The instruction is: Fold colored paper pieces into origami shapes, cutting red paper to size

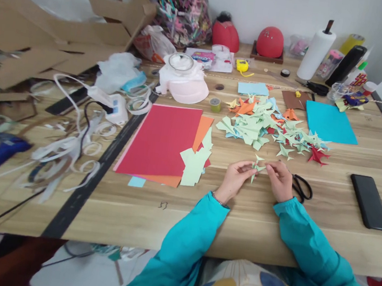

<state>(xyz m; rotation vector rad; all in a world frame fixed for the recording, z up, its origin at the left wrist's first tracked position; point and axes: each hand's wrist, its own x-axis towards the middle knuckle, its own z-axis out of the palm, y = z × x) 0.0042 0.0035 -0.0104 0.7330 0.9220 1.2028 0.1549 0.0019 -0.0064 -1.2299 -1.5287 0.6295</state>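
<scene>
My left hand (234, 178) and my right hand (280, 179) meet over the wooden table (237, 223), both pinched on a small pale green folded paper figure (256, 166). Each hand grips one side of it, fingers closed. Both arms wear teal sleeves. Just behind the hands lies a heap of folded paper figures (270, 125), mostly pale green with some orange and red ones. Black-handled scissors (301, 188) lie right beside my right hand.
A stack of red and orange sheets (163, 142) with pale green cut squares (194, 164) lies to the left. A blue sheet (330, 122) and a black phone (370, 202) lie to the right. Cardboard, tape rolls, a glue gun and clutter fill the left and back.
</scene>
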